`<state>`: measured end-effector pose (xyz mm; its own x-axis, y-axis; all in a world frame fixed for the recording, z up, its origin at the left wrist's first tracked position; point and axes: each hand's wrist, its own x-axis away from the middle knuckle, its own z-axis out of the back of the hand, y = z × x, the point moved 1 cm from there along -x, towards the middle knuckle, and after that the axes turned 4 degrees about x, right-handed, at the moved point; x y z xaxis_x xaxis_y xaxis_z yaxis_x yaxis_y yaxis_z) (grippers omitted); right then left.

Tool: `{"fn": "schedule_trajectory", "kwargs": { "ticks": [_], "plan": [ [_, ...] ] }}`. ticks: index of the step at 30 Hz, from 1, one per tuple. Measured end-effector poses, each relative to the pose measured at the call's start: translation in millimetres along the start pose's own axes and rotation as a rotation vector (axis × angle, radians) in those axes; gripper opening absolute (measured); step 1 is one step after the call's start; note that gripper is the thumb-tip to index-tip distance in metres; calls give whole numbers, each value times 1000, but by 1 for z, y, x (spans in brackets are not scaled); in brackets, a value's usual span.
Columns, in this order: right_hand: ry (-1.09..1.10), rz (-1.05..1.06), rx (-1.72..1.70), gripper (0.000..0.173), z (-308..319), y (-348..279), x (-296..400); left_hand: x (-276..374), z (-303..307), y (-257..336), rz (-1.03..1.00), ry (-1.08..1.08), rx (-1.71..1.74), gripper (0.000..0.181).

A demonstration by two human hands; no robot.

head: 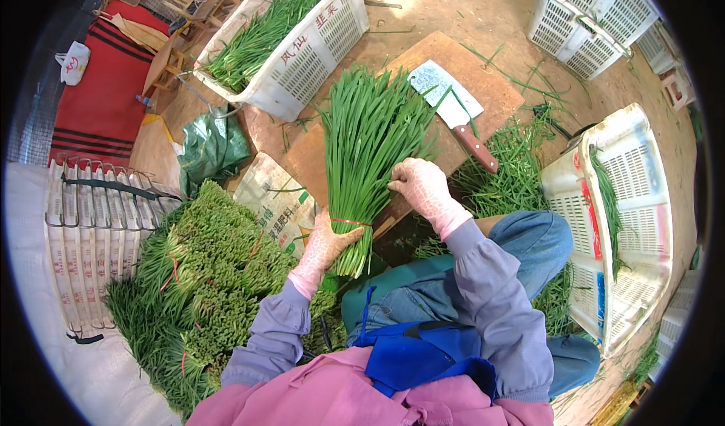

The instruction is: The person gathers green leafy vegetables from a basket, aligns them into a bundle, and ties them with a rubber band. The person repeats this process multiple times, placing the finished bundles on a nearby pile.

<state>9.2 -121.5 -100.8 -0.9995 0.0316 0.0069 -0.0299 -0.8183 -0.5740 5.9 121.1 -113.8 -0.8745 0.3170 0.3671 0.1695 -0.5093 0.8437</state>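
A bundle of green garlic chives [368, 143], tied near its cut ends with a red band [350, 221], lies over a wooden cutting board [487, 80]. Wearing a pink glove, my left hand [324, 242] grips the bundle just at the band. My right hand [419, 185], gloved too, is at the bundle's right edge with its fingers curled; whether it pinches a leaf I cannot tell. On the board's right part lies a cleaver [447, 94], its wooden handle [476, 148] pointing towards my right side, with loose leaves across the blade.
Tied chive bundles [226, 256] are heaped at my left, beside stacked white crates [90, 245]. A white crate [323, 46] of chives stands beyond the board. Loose chives [510, 165] lie right of the board, near another white crate [640, 245]. A green sack [212, 148] lies at the left.
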Motion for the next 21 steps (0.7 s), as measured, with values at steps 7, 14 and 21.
{"fn": "schedule_trajectory", "kwargs": {
  "ticks": [7, 14, 21],
  "plan": [
    [370, -350, 293, 9, 18, 21, -2, 3, -9, 5, -50, 55, -177, 81],
    [485, 158, 34, 28, 60, 14, -18, 14, -25, 12, -95, 204, -462, 96],
    [164, 294, 202, 5, 24, -9, -47, 14, -28, 9, -118, 226, -521, 101]
  ]
}}
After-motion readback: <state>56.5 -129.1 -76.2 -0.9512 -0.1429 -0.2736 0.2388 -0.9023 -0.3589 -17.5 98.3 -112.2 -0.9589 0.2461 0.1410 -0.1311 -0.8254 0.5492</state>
